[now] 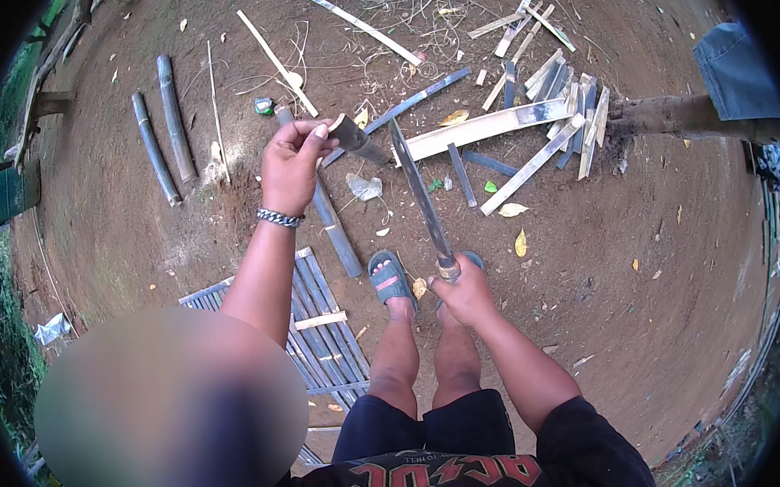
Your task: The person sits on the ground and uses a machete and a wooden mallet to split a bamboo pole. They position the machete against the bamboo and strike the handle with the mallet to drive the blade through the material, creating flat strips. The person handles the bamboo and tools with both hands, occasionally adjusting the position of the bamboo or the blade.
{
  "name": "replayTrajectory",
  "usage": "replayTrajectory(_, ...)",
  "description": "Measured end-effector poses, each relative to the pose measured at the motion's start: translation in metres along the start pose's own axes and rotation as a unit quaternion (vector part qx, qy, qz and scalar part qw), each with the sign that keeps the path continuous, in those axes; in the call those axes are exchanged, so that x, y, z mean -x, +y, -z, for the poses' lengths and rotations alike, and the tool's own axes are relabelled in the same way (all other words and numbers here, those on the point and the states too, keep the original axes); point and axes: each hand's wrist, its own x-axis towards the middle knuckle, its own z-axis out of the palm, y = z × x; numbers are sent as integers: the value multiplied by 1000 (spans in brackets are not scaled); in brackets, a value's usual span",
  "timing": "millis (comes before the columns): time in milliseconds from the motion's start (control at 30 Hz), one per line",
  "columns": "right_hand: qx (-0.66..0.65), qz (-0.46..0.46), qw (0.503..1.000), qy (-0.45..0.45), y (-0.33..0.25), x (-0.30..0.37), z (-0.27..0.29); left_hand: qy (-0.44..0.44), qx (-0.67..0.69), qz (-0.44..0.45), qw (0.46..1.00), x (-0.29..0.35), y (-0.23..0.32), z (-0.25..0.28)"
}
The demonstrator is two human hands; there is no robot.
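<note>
My left hand [291,171] pinches the upper end of a short, dark piece of bamboo [357,142] between thumb and fingers. The piece slants down to the right, near a long pale split bamboo strip [481,131]. My right hand [466,291] is wrapped round the handle of a machete [422,197]. Its long dark blade points up and away from me, with the tip close to the bamboo piece. Whether blade and piece touch, I cannot tell.
Split bamboo pieces [570,116] lie heaped at the foot of a post [668,117] on the right. Dark bamboo poles [174,123] rest on the dirt at the left. A slatted bamboo panel [324,337] lies left of my feet. A blurred patch covers the lower left.
</note>
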Motion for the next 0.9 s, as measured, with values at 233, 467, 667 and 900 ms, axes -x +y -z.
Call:
replayTrajectory(233, 37, 114, 993, 22, -89, -5, 5, 46, 63, 18, 997, 19, -9, -21)
replayTrajectory(467, 87, 138, 986, 20, -109, -4, 4, 47, 35, 9, 998, 35, -13, -26)
replayTrajectory(667, 107, 139, 984, 28, -117, 0, 0, 76, 43, -16, 996, 39, -17, -28)
replayTrajectory(900, 113, 132, 985, 20, -125, 2, -2, 73, 11, 2, 997, 50, -7, -29)
